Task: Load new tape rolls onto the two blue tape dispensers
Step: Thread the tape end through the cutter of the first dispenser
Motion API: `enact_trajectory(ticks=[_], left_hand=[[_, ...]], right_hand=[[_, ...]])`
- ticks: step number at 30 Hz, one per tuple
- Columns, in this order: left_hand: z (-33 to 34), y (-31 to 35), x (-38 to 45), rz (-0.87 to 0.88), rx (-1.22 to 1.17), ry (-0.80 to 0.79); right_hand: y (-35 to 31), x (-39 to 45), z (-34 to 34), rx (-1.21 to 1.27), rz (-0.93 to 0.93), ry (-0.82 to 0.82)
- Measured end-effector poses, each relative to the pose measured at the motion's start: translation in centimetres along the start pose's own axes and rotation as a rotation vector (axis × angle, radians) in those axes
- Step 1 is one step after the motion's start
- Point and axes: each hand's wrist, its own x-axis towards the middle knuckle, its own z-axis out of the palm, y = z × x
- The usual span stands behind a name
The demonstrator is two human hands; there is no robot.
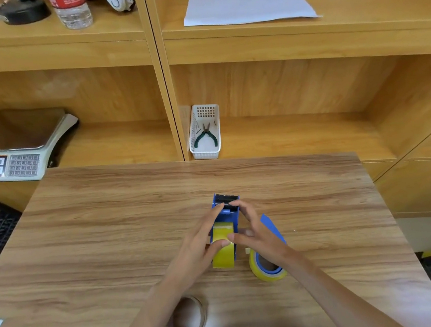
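Note:
A blue tape dispenser (226, 210) stands upright in the middle of the wooden table (109, 227), its toothed blade at the far end. A yellow tape roll (224, 255) sits in it. My left hand (204, 241) grips the dispenser's left side, thumb on the roll. My right hand (253, 231) holds the right side, forefinger at the blade end and thumb on the roll. A second blue dispenser (271, 226) lies on its side to the right, partly under my right wrist, with a yellow roll (266, 267) on its hub.
An empty brown tape core (187, 319) lies on the table near me. Behind the table stand wooden shelves with a weighing scale (16, 155), a white basket (204, 132) holding green pliers, a white paper sheet (246, 8) and a water bottle (72, 10). Black crates sit at both sides.

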Motion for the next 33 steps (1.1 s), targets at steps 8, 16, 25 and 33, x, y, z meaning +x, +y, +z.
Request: enact_trajectory(ticks=[8, 16, 25, 33], left_hand=[[0.7, 0.0, -0.6, -0.007, -0.03, 0.039], [1.2, -0.1, -0.8, -0.031, -0.029, 0.072], [1.4, 0.4, -1.0, -0.036, -0.022, 0.135], [1.5, 0.6, -1.2, -0.072, -0.026, 0.16]], right_hand=[[0.7, 0.5, 0.2, -0.057, -0.022, 0.026], [1.8, 1.4, 0.6, 0.048, -0.053, 0.157], [2.5, 1.6, 0.8, 0.021, 0.0, 0.183], [2.6, 1.6, 1.0, 0.037, 0.005, 0.225]])
